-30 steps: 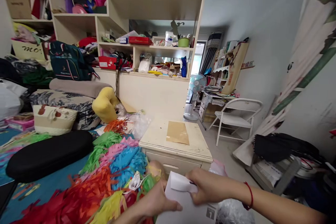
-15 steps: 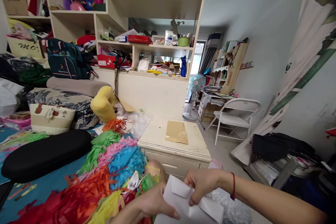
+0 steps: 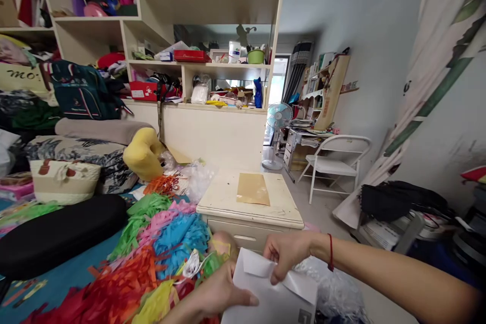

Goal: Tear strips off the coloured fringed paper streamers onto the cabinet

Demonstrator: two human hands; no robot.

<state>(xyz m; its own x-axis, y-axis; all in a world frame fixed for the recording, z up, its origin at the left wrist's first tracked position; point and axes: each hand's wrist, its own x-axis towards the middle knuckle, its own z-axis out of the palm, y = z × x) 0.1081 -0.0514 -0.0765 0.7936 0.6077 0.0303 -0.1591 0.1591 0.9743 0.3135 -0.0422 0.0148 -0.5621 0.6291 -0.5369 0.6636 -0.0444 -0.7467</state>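
A white paper envelope [image 3: 266, 293] with a folded flap along its top is held low in the middle of the view. A grey square with a pale mark shows near its lower right corner. My left hand [image 3: 222, 288] grips its left side, thumb lying across the front. At the top edge my right hand [image 3: 286, 255], with a red cord on the wrist, pinches the paper by the flap. The envelope's bottom runs out of view. Crumpled clear plastic [image 3: 337, 293] lies to the right, beyond the envelope.
A cream bedside cabinet [image 3: 212, 197] stands ahead, with a brown paper sheet [image 3: 253, 189] on top. Colourful paper strips [image 3: 129, 268] and a black case [image 3: 64, 233] cover the bed at left. A white folding chair [image 3: 334, 164] and a fan [image 3: 279, 116] stand farther back.
The view has turned slightly to the right. More of the envelope's lower front shows, including the grey square. Both hands keep their hold on it.
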